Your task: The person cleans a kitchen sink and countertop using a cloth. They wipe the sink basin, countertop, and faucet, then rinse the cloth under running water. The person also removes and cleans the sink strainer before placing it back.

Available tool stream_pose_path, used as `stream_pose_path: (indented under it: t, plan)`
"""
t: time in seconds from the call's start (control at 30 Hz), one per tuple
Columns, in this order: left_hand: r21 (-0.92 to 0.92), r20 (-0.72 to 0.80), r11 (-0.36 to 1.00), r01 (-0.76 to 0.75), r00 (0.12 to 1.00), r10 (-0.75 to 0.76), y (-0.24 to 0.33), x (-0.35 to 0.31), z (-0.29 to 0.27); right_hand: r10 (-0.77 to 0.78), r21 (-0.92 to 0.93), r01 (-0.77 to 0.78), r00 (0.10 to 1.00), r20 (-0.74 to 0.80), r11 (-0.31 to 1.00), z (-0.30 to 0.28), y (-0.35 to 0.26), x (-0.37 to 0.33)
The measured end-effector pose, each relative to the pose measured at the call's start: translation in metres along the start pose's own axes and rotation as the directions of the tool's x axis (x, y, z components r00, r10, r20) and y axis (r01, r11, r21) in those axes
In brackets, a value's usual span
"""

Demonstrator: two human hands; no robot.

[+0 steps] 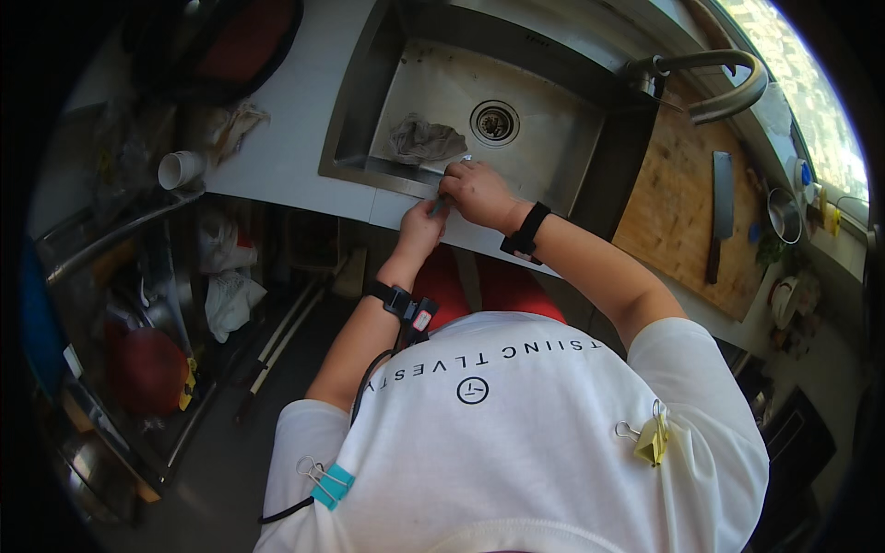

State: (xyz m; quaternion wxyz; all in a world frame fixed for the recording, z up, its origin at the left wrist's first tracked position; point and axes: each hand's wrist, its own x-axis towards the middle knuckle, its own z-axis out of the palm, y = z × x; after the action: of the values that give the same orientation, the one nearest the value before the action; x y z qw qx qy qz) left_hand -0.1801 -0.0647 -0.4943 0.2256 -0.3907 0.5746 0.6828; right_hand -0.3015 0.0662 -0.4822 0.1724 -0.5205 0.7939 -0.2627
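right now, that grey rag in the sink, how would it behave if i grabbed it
The grey rag lies crumpled in folds, so it would likely go floppy and drape. It looks thin, so probably light, heavier if wet. On the steel sink floor it should slide rather than roll.

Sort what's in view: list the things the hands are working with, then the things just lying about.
In hand: left hand and right hand on a small thin object, too small to identify, at the steel sink's front rim.

Lying about: grey rag, cleaver, wooden board, white cup.
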Motion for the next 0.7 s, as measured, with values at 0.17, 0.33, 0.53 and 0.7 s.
stream_pose_path:
  t: [0.17,0.33,0.53,0.7]
  plan:
    - [0.038,-0.025,0.999,-0.03,0.999,0.031,0.0,0.004,0.001,0.109,-0.143,-0.115,0.993,-0.053,0.983,-0.013,0.005,-0.001]
    - [-0.016,-0.013,1.0,-0.013,1.0,0.013,-0.001,0.004,0.001,0.071,-0.087,-0.076,0.996,-0.062,0.993,-0.01,0.001,-0.003]
    - [-0.03,0.006,1.0,0.004,1.0,-0.004,0.002,0.002,0.001,0.142,-0.136,-0.174,0.967,-0.213,0.975,-0.01,0.009,-0.008]
    - [-0.051,-0.008,0.999,-0.018,1.0,0.018,0.001,0.001,0.002,0.123,-0.103,-0.134,0.987,-0.101,0.986,0.005,0.016,0.002]
